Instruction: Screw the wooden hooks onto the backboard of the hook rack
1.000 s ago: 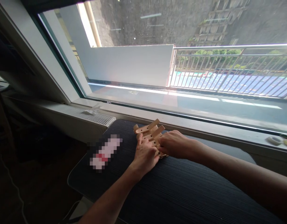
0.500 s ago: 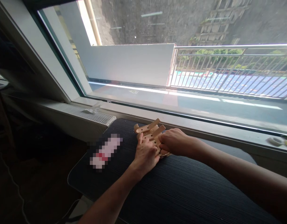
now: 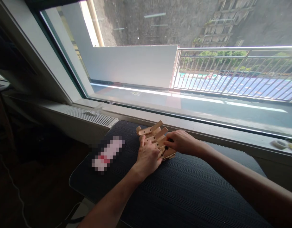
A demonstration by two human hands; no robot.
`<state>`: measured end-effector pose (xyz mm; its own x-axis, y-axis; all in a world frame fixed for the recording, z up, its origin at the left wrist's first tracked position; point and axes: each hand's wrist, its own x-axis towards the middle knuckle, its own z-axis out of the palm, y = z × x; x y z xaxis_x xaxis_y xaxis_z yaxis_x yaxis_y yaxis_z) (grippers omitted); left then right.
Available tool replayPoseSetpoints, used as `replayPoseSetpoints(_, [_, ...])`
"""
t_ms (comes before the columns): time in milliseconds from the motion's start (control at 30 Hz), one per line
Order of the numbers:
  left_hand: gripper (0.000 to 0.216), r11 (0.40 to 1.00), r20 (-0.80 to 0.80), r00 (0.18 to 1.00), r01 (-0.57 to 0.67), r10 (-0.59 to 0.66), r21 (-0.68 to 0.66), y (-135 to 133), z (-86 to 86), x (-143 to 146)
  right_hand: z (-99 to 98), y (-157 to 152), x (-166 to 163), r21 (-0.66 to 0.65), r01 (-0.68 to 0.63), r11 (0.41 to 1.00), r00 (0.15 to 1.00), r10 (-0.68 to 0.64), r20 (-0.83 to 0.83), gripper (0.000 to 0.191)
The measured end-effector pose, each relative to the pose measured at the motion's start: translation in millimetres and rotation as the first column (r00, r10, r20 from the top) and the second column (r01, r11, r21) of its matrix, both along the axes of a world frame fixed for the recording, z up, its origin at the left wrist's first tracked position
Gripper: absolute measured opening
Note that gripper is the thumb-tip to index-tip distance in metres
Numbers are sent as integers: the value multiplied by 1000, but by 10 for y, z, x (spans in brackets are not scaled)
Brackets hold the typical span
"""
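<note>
Left hand point(image 3: 147, 156) flat, fingers spread, just pressing the wooden slat assembly point(image 3: 153, 132); right hand point(image 3: 181, 142) pinches a dark fastener point(image 3: 166, 148) beside that grip (seems light, stiff, wobbly-jointed, so I'd grab slat edges).

My hands: two, left hand point(image 3: 147, 157) and right hand point(image 3: 181, 142)
Wooden slat piece point(image 3: 155, 134): one
Desk point(image 3: 184, 190): one
Tape rolls point(image 3: 280, 143): two
Blurred item point(image 3: 107, 155): one
</note>
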<state>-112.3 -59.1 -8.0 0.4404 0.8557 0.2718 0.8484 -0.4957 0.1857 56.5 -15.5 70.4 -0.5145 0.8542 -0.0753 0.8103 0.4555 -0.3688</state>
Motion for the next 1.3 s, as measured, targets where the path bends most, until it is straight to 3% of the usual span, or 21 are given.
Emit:
replayPoseSetpoints(133, [16,1000,37,999,4,-3,-19,18,21,2,-215,-65,303,-49,181,982,954,-188,-232,43])
replayPoseSetpoints(167, [19,999,66,998,16,-14,-30,10,37,-6,-266,-115,393,-169,310,936,804,-353,-479,43])
replayPoseSetpoints(200, [24,998,110,993,39,-35,-39,-5,57,-22,-325,-175,484,-295,356,887,597,-459,-658,42])
replayPoseSetpoints(267, [35,995,258,963,96,-84,-32,-42,92,-84,-469,-312,657,-460,358,813,234,-555,-798,42])
replayPoseSetpoints(333, [39,997,447,891,80,-80,19,-54,94,-187,-636,-444,798,-565,332,755,68,-617,-784,42])
replayPoseSetpoints(400, [36,997,628,778,-63,20,46,11,40,-318,-797,-554,875,-623,329,710,7,-661,-750,43])
replayPoseSetpoints(433, [35,985,709,698,-168,100,27,81,-6,-383,-867,-599,881,-650,296,700,14,-683,-730,43])
replayPoseSetpoints(500, [41,943,838,465,-291,287,-162,283,-112,-490,-971,-667,827,-693,242,680,15,-716,-698,41])
replayPoseSetpoints(533, [47,912,861,330,-275,386,-303,396,-160,-523,-1005,-689,770,-709,197,677,41,-729,-684,39])
replayPoseSetpoints(567, [52,897,855,293,-257,428,-360,500,-197,-540,-1026,-702,701,-721,162,673,71,-737,-672,37])
replayPoseSetpoints(700, [51,891,835,310,-148,455,-430,598,-234,-508,-1017,-675,455,-718,169,675,221,-736,-640,52])
replayPoseSetpoints(867, [51,890,806,403,-49,433,-454,66,-345,-580,-977,-589,546,-577,386,720,344,-692,-634,61])
replayPoseSetpoints(967, [49,860,809,328,-21,488,-510,-102,-470,-650,-1011,-625,669,-466,482,742,486,-669,-562,62])
replayPoseSetpoints(1067, [51,884,868,238,65,436,-462,-45,-547,-583,-1030,-725,706,-391,445,806,616,-592,-519,55])
replayPoseSetpoints(1167, [61,873,884,175,161,434,-461,77,-591,-429,-996,-850,697,-402,378,834,660,-547,-515,58])
replayPoseSetpoints(1300, [58,875,884,196,163,424,-456,162,-650,-281,-897,-1034,677,-368,353,860,717,-501,-484,61])
